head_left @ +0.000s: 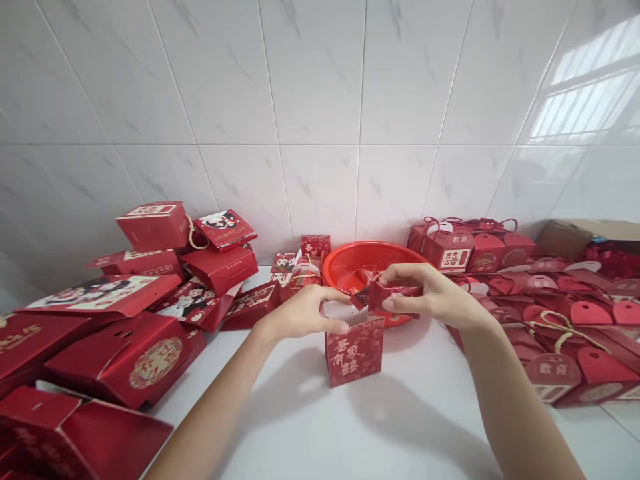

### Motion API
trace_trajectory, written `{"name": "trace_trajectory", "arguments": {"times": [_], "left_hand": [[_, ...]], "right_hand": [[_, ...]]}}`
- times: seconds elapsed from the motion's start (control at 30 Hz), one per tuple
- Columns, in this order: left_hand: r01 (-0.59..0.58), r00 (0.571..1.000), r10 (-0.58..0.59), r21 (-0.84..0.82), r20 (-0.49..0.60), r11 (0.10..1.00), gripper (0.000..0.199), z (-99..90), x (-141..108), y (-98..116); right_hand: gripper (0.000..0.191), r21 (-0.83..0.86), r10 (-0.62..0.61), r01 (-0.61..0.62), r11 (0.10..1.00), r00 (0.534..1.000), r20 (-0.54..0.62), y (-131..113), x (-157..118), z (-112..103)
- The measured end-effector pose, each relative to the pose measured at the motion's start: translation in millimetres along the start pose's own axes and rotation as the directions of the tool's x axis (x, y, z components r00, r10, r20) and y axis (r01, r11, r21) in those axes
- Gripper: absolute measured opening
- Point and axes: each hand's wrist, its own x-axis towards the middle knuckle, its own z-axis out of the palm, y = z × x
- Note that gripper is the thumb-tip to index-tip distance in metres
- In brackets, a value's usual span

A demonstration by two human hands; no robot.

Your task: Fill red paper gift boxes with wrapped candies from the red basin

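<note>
A small red gift box [354, 353] with pale Chinese characters stands upright on the white surface, its top open. My left hand [304, 311] grips the box's left upper edge between thumb and fingers. Just above the opening, at its right side, my right hand [425, 293] pinches a shiny red wrapped candy packet [397, 298]. A darker wrapped piece [361, 293] shows at the packet's left end; whether the hand holds it too is unclear. Behind my hands sits an orange-red plastic basket [345, 257] with some wrapped pieces in it, partly hidden. The inside of the box is mostly hidden.
Several red boxes [135, 353] lie in a loose pile on the left. Rows of closed red boxes [540, 333] with cord handles stand on the right, near a brown carton [563, 239]. A few small boxes [303, 270] stand beside the basket, against the tiled wall [320, 187].
</note>
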Motion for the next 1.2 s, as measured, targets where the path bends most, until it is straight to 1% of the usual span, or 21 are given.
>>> {"name": "trace_trajectory", "arguments": {"times": [0.07, 0.13, 0.2, 0.3, 0.37, 0.47, 0.53, 0.67, 0.87, 1.0, 1.13, 1.2], "left_hand": [[-0.002, 1.000, 0.002, -0.016, 0.027, 1.000, 0.047, -1.1, -0.6, 0.1], [0.016, 1.000, -0.015, -0.025, 0.025, 1.000, 0.050, -2.1, -0.7, -0.7], [0.021, 1.000, -0.021, -0.029, 0.019, 0.999, 0.052, -2.6, -0.3, -1.5], [0.021, 0.999, -0.020, -0.027, 0.049, 0.999, 0.048, -2.7, 0.2, -0.9], [0.047, 0.997, -0.047, -0.013, 0.062, 0.999, 0.047, -2.7, 0.1, 0.0], [0.093, 0.994, -0.092, -0.009, 0.065, 0.996, 0.044, -2.7, -0.5, 0.4], [0.099, 0.993, -0.097, -0.022, 0.061, 0.995, 0.043, -2.8, -0.7, -0.1], [0.066, 0.996, -0.063, -0.047, 0.066, 0.997, 0.041, -3.1, -0.7, 0.1], [0.085, 0.993, -0.082, -0.035, 0.079, 0.996, 0.039, -2.3, -0.3, 1.7], [0.072, 0.994, -0.065, -0.069, 0.090, 0.995, 0.035, -3.0, 0.2, 0.9], [0.065, 0.995, -0.058, -0.080, 0.086, 0.995, 0.035, -3.5, 0.3, 1.6], [0.097, 0.993, -0.092, -0.061, 0.079, 0.993, 0.039, -2.8, 0.0, 1.0]], "right_hand": [[0.016, -0.075, -0.025, 0.028, 0.997, 0.999, 0.040, -0.1, 2.1, 3.8], [0.015, -0.140, -0.055, 0.063, 0.988, 0.997, 0.058, 0.9, 5.0, 8.3], [0.015, -0.174, -0.080, 0.087, 0.981, 0.996, 0.049, 3.5, 8.5, 12.8], [0.014, -0.180, -0.111, 0.110, 0.978, 0.994, 0.001, 9.3, 14.6, 19.1], [0.014, -0.193, -0.130, 0.124, 0.973, 0.991, -0.022, 13.5, 18.3, 22.7], [0.016, -0.226, -0.158, 0.153, 0.962, 0.987, -0.004, 17.5, 22.2, 26.5], [0.016, -0.238, -0.181, 0.184, 0.954, 0.983, 0.036, 17.9, 23.2, 27.4], [0.015, -0.254, -0.205, 0.220, 0.942, 0.975, 0.086, 15.9, 22.5, 25.5], [0.014, -0.280, -0.223, 0.232, 0.931, 0.973, 0.065, 15.3, 22.7, 24.3], [0.011, -0.345, -0.203, 0.224, 0.912, 0.974, 0.096, 13.8, 21.9, 23.9], [0.009, -0.330, -0.195, 0.229, 0.916, 0.972, 0.134, 12.2, 20.8, 22.5], [0.010, -0.312, -0.219, 0.239, 0.920, 0.971, 0.097, 13.0, 21.9, 24.2]]}}
